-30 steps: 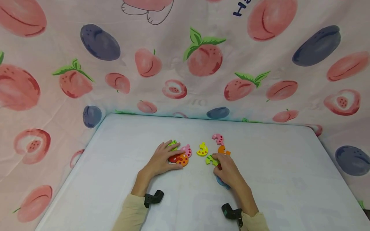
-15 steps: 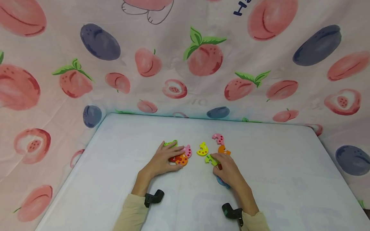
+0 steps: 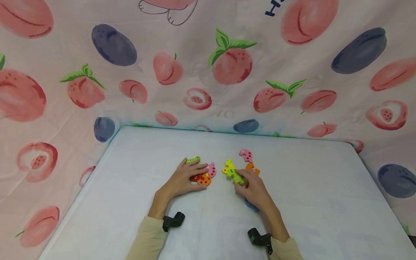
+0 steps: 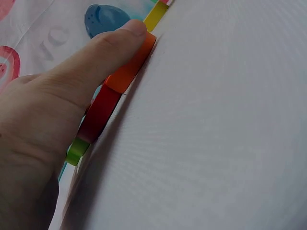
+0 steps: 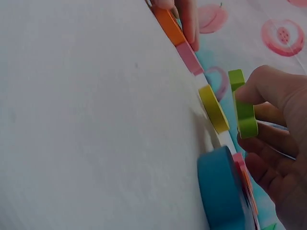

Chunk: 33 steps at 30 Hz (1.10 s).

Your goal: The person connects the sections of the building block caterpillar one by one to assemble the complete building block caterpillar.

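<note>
My left hand [image 3: 177, 180] rests over a joined row of puzzle pieces: a green piece [image 3: 193, 159], a red piece [image 3: 194, 178] marked 2, an orange piece [image 3: 204, 179] marked 3 and a spotted pink piece [image 3: 212, 169]. Its thumb lies along the orange piece's edge in the left wrist view, and its fingers partly cover the row. Between thumb and fingers, my right hand [image 3: 255, 187] pinches a light green puzzle piece [image 5: 245, 115], raised off the table. In the head view this piece overlaps the yellow puzzle piece [image 3: 227, 168], which lies on the table.
A second pink piece [image 3: 247, 155] and another orange piece [image 3: 251, 168] lie beyond my right hand. Under that hand sit a blue piece [image 3: 251, 206] and a partly hidden dark red one. A fruit-print cloth [image 3: 195, 72] hangs behind the white table [image 3: 312, 202].
My right hand has lifted the light green piece and brought it slightly left, over the yellow piece's edge. My left hand has drawn its fingers a little closer together and stays on the joined pieces.
</note>
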Available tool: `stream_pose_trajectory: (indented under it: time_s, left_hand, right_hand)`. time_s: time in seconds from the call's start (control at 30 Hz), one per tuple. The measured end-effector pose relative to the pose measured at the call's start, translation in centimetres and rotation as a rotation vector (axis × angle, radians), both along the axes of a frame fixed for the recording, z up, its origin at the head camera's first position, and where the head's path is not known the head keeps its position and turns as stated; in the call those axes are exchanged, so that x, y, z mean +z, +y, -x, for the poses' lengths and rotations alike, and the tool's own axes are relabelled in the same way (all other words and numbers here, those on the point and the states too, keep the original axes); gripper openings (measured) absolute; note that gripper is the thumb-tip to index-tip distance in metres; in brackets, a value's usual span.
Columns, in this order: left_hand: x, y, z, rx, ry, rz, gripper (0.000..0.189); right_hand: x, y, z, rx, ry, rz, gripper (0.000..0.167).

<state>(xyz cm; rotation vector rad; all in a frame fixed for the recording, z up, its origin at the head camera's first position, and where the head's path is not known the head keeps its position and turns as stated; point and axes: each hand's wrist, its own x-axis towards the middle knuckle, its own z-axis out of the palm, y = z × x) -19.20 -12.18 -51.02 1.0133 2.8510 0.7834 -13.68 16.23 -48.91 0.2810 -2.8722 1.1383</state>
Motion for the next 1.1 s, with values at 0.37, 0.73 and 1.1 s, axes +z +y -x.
stream_pose_trajectory:
  time_s: [0.37, 0.73, 1.1]
  left_hand:
    - [0.0, -0.1, 0.1, -0.008, 0.015, -0.009, 0.061]
    - [0.0, -0.2, 0.0, -0.017, 0.035, -0.019, 0.059]
    - [-0.2, -0.3, 0.1, -0.022, 0.053, -0.05, 0.059]
  right_hand:
    - [-0.3, -2.1, 0.3, 0.002, 0.01, 0.023, 0.042]
    - [-0.7, -5.7, 3.0, -0.06, 0.124, -0.114, 0.044]
    - [-0.9, -7.4, 4.7, -0.061, 0.07, -0.154, 0.041]
